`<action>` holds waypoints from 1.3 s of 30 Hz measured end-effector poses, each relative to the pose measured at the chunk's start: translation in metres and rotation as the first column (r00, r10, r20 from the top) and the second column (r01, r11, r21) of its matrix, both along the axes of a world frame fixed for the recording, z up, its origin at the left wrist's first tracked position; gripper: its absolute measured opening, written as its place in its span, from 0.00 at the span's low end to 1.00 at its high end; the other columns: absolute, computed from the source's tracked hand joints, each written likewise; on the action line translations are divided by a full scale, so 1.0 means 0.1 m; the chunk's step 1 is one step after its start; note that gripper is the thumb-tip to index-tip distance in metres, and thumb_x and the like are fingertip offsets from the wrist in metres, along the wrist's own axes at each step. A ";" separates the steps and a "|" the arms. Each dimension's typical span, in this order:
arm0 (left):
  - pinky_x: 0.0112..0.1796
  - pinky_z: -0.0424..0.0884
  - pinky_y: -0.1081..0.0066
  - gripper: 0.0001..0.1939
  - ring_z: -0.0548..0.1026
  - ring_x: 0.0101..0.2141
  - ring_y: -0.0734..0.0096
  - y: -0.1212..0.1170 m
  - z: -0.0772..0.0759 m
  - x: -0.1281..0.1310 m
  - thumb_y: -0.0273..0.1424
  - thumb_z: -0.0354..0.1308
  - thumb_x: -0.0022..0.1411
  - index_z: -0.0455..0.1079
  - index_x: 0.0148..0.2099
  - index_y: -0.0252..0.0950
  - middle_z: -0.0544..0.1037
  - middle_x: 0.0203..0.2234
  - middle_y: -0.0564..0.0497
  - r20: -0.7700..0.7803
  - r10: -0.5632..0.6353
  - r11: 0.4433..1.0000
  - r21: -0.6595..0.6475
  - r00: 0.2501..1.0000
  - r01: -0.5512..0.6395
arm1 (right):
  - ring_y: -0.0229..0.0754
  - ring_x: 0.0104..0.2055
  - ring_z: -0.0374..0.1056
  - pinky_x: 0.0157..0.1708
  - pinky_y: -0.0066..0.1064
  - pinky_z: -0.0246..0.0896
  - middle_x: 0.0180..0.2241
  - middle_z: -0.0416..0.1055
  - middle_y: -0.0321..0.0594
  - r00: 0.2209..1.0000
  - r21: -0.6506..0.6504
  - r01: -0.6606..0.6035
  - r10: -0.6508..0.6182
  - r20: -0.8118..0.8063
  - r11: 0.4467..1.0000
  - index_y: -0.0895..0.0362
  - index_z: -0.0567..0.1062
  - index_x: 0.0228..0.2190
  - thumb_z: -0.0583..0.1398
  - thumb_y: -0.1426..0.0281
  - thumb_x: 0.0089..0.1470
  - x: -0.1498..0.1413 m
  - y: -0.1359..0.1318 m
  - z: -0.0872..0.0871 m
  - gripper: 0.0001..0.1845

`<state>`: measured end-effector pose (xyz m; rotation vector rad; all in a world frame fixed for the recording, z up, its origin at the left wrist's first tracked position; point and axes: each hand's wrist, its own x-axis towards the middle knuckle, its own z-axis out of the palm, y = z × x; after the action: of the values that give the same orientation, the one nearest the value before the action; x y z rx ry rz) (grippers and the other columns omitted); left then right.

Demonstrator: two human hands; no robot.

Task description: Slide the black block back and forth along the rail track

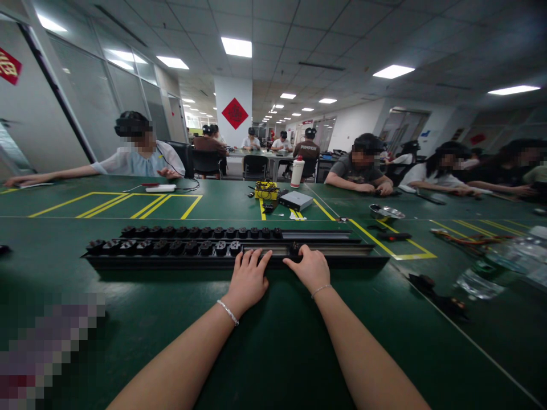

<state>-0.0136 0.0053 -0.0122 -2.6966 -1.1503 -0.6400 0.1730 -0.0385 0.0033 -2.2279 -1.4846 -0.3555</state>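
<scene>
In the head view a long black track rail [171, 264] lies across the green table, with a row of black socket modules [161, 247] along its left part. My left hand [249, 279] rests on the rail's front edge, right of that row, fingers spread and stretched out. Farther right, my right hand [314, 269] has thumb and fingers closed around a single black socket module [294, 248] seated at the rail's slot. Part of this module is hidden by the fingers. Behind lies a second black rail [316, 234], also lined with socket modules.
Beyond the rails are a yellow box with cables [265, 191], a grey box [296, 200], a white bottle [297, 172] and a metal bowl [386, 212]. Clear plastic bottles [487, 276] and wires [465, 239] lie right. People sit across the table.
</scene>
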 end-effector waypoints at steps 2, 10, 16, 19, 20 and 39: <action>0.59 0.48 0.52 0.33 0.58 0.57 0.56 0.00 0.00 0.00 0.31 0.53 0.56 0.53 0.64 0.45 0.63 0.58 0.47 0.000 0.001 1.000 0.000 1.000 -0.001 | 0.47 0.35 0.67 0.38 0.34 0.54 0.27 0.71 0.41 1.000 0.002 0.001 -0.001 0.003 1.000 0.53 0.66 0.27 0.61 0.49 0.44 0.00 0.00 0.00 0.21; 0.59 0.47 0.52 0.33 0.57 0.58 0.56 0.01 -0.02 0.00 0.32 0.53 0.56 0.52 0.64 0.46 0.62 0.58 0.48 -0.011 0.005 1.000 0.000 1.000 -0.005 | 0.47 0.36 0.67 0.37 0.34 0.54 0.27 0.71 0.40 1.000 0.024 -0.002 0.002 -0.013 1.000 0.53 0.65 0.27 0.61 0.50 0.43 0.00 -0.01 0.00 0.21; 0.59 0.47 0.53 0.33 0.57 0.58 0.57 0.02 -0.03 0.00 0.32 0.53 0.56 0.52 0.64 0.45 0.63 0.58 0.48 0.000 0.003 1.000 0.010 1.000 -0.003 | 0.48 0.37 0.67 0.38 0.35 0.54 0.28 0.71 0.42 0.999 0.014 0.013 -0.012 -0.042 1.000 0.53 0.64 0.27 0.63 0.51 0.43 -0.02 -0.01 0.01 0.21; 0.59 0.48 0.53 0.33 0.57 0.58 0.56 0.01 -0.02 0.00 0.32 0.53 0.56 0.52 0.64 0.46 0.63 0.58 0.48 0.000 0.003 1.000 0.005 1.000 -0.003 | 0.48 0.37 0.68 0.37 0.35 0.55 0.28 0.71 0.42 0.998 0.017 0.018 -0.017 -0.053 1.000 0.53 0.64 0.27 0.63 0.51 0.42 -0.02 -0.01 0.02 0.21; 0.59 0.48 0.52 0.33 0.57 0.58 0.56 0.01 -0.02 0.00 0.32 0.53 0.56 0.52 0.64 0.45 0.63 0.58 0.48 0.002 0.004 1.000 0.005 1.000 -0.004 | 0.48 0.37 0.68 0.37 0.35 0.55 0.28 0.71 0.42 0.998 0.016 0.017 -0.016 -0.055 1.000 0.53 0.63 0.27 0.63 0.51 0.42 -0.02 -0.01 0.02 0.21; 0.59 0.48 0.53 0.33 0.58 0.57 0.57 0.01 -0.03 0.01 0.32 0.54 0.55 0.53 0.63 0.45 0.63 0.58 0.48 0.005 0.002 1.000 0.015 1.000 -0.002 | 0.47 0.38 0.68 0.46 0.39 0.54 0.29 0.72 0.41 0.994 0.038 -0.085 0.087 -0.068 0.996 0.54 0.66 0.29 0.61 0.56 0.46 0.07 -0.03 -0.04 0.15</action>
<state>-0.0129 0.0062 -0.0148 -2.6831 -1.1444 -0.6531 0.1799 -0.0419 -0.0006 -2.1198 -1.5203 -0.2714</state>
